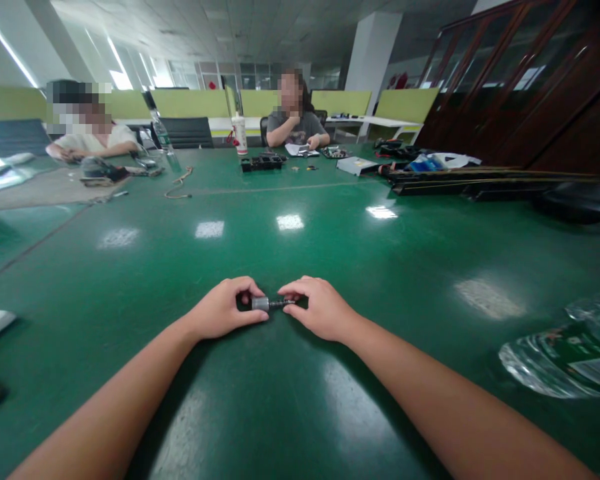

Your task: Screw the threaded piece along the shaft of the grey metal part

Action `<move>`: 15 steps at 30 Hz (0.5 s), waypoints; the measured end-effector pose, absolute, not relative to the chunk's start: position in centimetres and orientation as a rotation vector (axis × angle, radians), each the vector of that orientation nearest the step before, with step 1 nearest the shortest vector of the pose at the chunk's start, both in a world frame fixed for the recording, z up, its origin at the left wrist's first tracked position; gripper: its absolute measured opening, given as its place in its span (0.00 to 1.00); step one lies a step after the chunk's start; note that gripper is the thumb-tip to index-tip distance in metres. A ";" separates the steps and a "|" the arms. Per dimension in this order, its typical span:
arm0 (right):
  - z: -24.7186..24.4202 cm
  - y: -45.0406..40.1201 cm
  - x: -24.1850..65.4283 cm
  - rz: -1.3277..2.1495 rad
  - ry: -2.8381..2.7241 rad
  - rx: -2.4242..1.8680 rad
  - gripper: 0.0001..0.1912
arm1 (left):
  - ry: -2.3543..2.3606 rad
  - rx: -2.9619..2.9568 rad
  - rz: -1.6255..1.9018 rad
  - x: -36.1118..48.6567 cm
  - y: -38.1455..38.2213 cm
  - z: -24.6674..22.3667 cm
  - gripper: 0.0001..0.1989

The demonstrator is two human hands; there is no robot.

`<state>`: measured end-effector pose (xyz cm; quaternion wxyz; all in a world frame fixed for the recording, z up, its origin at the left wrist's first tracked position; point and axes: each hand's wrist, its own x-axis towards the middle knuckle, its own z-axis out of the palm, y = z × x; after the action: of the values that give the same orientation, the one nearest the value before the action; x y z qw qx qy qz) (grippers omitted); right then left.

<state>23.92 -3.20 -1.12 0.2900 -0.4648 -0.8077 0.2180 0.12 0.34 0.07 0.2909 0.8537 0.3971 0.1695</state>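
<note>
A small motor (261, 304), a silvery metal cylinder with a thin, dark, threaded-looking shaft (278, 303), lies level between my hands, low over the green table. My left hand (225, 307) is closed around the cylinder, thumb in front and fingers behind. From the other side, the curled fingers and thumb of my right hand (323, 308) close about the shaft's free end. The very tip of the shaft is partly hidden there. Whether the motor touches the table I cannot tell.
A clear plastic bottle (563, 360) lies on the green table (290, 253) at right. Dark strips (460, 179) and a silver box (356, 165) stand farther back. Two people sit across the table, near a black part (263, 163), a white bottle (239, 133) and a rope (180, 183).
</note>
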 end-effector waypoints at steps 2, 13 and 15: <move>-1.2 -3.4 23.3 0.617 -2.138 -1.221 0.17 | 1.029 2.278 0.478 0.1 0.4 0.1 0.17; -1.1 -3.7 23.3 0.607 -2.159 -1.208 0.14 | 1.013 2.232 0.471 0.4 0.0 0.8 0.15; -1.1 -3.7 23.3 0.601 -2.167 -1.192 0.12 | 1.019 2.235 0.461 0.4 0.1 0.8 0.15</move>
<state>23.30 -3.68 -1.06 0.2936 -0.4476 -0.8139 0.2257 0.45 0.06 0.79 0.3157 0.8486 0.3867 0.1751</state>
